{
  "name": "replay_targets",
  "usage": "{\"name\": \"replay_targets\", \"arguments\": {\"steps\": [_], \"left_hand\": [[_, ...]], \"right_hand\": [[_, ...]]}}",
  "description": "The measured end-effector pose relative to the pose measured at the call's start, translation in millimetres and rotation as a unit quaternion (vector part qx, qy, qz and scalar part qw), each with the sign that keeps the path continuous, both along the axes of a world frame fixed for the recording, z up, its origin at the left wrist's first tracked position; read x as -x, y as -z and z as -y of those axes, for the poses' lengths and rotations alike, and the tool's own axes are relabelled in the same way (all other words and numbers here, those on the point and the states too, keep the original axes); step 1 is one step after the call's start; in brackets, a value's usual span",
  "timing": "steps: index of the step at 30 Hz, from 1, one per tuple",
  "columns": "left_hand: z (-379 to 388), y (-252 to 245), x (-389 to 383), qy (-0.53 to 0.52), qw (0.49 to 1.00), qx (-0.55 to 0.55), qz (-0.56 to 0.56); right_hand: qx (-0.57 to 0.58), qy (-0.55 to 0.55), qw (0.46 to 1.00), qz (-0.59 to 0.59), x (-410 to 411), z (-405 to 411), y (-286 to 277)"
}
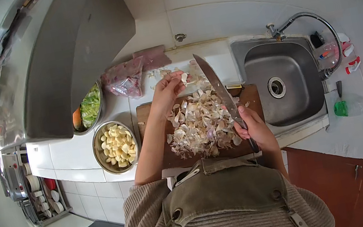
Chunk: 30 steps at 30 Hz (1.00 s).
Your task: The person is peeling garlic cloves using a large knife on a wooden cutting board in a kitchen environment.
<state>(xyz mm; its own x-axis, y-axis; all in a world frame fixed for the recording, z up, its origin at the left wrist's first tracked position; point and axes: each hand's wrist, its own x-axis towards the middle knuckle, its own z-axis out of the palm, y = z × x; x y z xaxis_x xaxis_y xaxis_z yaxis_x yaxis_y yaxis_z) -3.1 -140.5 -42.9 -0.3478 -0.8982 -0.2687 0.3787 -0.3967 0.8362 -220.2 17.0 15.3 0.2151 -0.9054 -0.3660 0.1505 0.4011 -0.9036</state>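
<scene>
Between the fingertips of my left hand [170, 85] is a pale piece of garlic or its skin [184, 78]; which of the two I cannot tell. That hand is beyond the far edge of the wooden cutting board [144, 120]. My right hand [252, 124] grips a large kitchen knife [217, 83] by its dark handle, with the blade pointing away from me and slightly left. Unpeeled cloves and papery skins form a heap [201, 124] on the board, under and beside the blade. Left of the board, peeled garlic cloves [119, 144] fill much of a steel bowl [98, 161].
A second metal bowl [102, 109] holds cut greens [91, 105] and something orange. Behind it lies a clear plastic bag [126, 77]. To the right is a steel sink [282, 66] with a flexible faucet [326, 24] and several bottles. A metal hood [81, 40] overhangs the left side.
</scene>
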Motion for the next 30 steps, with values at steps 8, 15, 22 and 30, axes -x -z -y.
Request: {"name": "replay_targets", "arguments": {"steps": [8, 15, 22, 30], "left_hand": [[-69.4, -34.7, -2.8, 0.019, 0.995, -0.064, -0.073], [-99.8, -38.1, -4.4, -0.021, 0.992, -0.052, -0.117], [-110.0, -44.9, -5.4, -0.033, 0.995, -0.005, -0.097], [-115.8, -50.2, -3.3, -0.072, 0.994, 0.031, -0.071]], "right_hand": [[0.108, -0.004, 0.994, -0.009, -26.6, 7.8, -3.3], [0.297, -0.051, 0.916, -0.265, -40.4, 8.6, -32.5], [0.334, -0.069, 0.862, -0.375, -43.2, 4.0, -36.0], [0.364, -0.051, 0.847, -0.383, -47.1, 0.6, -32.9]]}}
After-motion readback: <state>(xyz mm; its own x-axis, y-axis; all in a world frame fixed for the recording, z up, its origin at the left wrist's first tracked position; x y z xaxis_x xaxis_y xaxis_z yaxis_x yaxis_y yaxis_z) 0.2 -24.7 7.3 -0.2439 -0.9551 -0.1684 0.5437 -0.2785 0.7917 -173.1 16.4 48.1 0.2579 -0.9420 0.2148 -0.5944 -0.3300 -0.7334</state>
